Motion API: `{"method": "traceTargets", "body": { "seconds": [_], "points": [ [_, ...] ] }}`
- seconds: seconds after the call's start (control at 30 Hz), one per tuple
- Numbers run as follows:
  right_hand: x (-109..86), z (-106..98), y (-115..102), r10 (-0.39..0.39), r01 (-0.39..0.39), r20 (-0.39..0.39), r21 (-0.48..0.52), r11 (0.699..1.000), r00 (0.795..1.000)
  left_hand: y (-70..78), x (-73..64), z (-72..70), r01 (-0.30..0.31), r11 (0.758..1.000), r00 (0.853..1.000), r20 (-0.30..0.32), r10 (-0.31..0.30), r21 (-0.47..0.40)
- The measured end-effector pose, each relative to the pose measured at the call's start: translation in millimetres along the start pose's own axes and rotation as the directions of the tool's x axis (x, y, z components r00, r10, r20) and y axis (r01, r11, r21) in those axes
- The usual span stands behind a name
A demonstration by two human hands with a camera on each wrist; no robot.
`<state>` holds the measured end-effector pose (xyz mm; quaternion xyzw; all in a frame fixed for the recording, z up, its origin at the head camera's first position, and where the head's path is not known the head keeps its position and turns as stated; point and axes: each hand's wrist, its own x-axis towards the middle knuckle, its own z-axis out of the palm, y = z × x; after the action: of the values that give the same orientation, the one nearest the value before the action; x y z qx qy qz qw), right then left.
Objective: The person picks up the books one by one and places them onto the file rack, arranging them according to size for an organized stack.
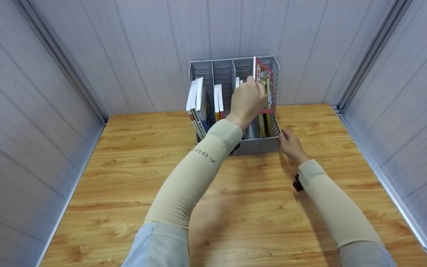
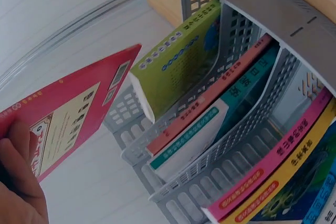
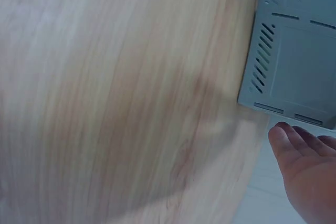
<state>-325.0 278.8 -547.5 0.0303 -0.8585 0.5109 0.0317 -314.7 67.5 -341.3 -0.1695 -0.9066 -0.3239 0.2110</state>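
A red-bordered book (image 1: pixel 265 76) is gripped by my left hand (image 1: pixel 248 100), raised over the right end of a grey desktop file organizer (image 1: pixel 260 145). In the left wrist view, its red cover (image 2: pixel 100 90) hangs beside a green book (image 2: pixel 176 59) standing in the end compartment, with the thumb and fingers pinching its edge. My right hand (image 1: pixel 293 146) rests at the organizer's front right corner. In the right wrist view its fingers (image 3: pixel 294 140) are nearly straight along the organizer's side. My left forearm hides part of the organizer's front in the head view.
White-edged books (image 1: pixel 198 98) lean in the organizer's left compartment, and thinner ones (image 1: pixel 218 97) stand in the compartment beside it. The organizer stands on a wooden tabletop (image 1: pixel 124 185) near the back panel (image 1: pixel 143 48). Side panels (image 1: pixel 395 92) enclose the table left and right.
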Motion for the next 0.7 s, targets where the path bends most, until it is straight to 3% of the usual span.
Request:
{"method": "traceTargets", "body": {
  "seconds": [0.27,0.43,0.6,0.7],
  "points": [
    [0.7,8,5,0.001,-0.001,-0.023,0.029,1.0,1.0,5.8,-3.3,20.5,-0.011,0.99,1.0,0.009,0.01,0.138],
    [0.0,7,5,0.027,-0.026,-0.025,0.03,0.999,0.999,4.4,-7.8,36.1,-0.04,0.968,0.999,0.004,0.041,0.248],
    [-0.1,4,5,0.088,-0.088,0.013,0.023,0.996,0.996,4.2,-12.0,54.2,-0.02,0.949,1.0,0.023,0.014,0.314],
    [0.0,6,5,0.107,-0.108,0.024,0.03,0.994,0.994,3.7,-14.8,64.7,-0.042,0.928,0.998,0.049,0.026,0.371]
  ]
}}
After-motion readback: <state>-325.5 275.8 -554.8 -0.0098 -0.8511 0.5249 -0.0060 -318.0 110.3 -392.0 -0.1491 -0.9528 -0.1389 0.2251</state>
